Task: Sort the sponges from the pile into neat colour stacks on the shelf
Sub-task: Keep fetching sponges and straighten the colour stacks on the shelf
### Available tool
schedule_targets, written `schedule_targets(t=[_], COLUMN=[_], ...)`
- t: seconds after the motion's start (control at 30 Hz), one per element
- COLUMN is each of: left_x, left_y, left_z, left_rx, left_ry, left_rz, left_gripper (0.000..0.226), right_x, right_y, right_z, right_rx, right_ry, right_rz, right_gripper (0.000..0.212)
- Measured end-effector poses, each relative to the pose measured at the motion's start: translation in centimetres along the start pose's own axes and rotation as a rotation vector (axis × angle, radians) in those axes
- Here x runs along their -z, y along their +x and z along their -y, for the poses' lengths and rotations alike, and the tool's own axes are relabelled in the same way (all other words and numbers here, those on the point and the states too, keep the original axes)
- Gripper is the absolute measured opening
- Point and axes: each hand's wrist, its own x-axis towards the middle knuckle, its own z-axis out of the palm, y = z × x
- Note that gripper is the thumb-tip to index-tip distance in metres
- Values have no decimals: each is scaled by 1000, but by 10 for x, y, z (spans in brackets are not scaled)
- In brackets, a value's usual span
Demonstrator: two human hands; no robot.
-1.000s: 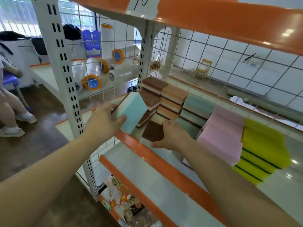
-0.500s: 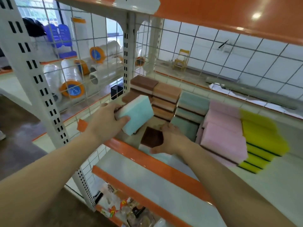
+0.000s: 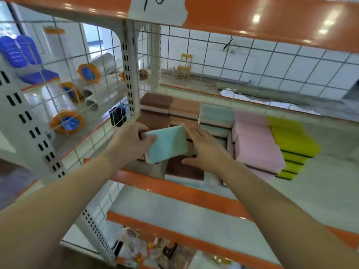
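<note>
At the front left of the shelf (image 3: pixel 174 189), the left hand (image 3: pixel 126 144) grips a teal sponge (image 3: pixel 167 145) by its left end, thumb across the near face, fingers curled round the far side. The sponge is tilted, held clear above the shelf surface. The right hand (image 3: pixel 206 150) is spread, fingers straight; they lie flat against the sponge's right edge, thumb pointing left just under it. The two hands stand apart with the sponge between them.

Directly below the right hand's thumb lies a brown-topped sponge (image 3: pixel 184 168), flat on the shelf near the orange front lip, with a pale teal layer showing under it.

Behind the hands, stacks run left to right along the shelf: a dark brown stack (image 3: pixel 155 105) against the upright post, a lighter orange-brown stack (image 3: pixel 184 109) touching it, a teal stack (image 3: pixel 216 118), a pink stack (image 3: pixel 256 144), and a yellow stack (image 3: pixel 291 144) with dark scouring layers. The pink and yellow stacks step forward unevenly toward the front.

White wire grid (image 3: pixel 233 65) closes the back and left side of the bay. Through the left grid, rolls of clear film (image 3: pixel 66 117) with orange and blue end caps rest on a neighbouring shelf. A paper label (image 3: pixel 157 6) is taped on the orange beam overhead. Past the back grid, a yellow chair (image 3: pixel 184 66) stands by a white tiled wall. The lower shelf holds packaged goods, too blurred to identify.
</note>
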Motion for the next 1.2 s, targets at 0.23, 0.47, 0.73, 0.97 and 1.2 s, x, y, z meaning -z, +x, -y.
schedule_targets(t=[0.23,0.47,0.73,0.97,1.2], left_x=[-3,-16,-11,-27,-46], left_y=[7,14,18,29,55], left_z=[-9,-16,-29,-46,-74], left_rx=[-79,-104,-426,-591,-637], left_ry=[-74,-103,287,416,520], left_rz=[50,94,35,154,200], left_gripper=[13,47,76,88,90], right_x=[14,25,48,64,68], right_y=[-7,-16,-7,-3,3], right_z=[1,-10,-30,-44,-58], right_rx=[11,-35,-210,-233,-203], right_ry=[-117,-138,-186,-206,-200], right_rz=[-108,-91,-31,10,-19], right_gripper=[90,75,76,74,73])
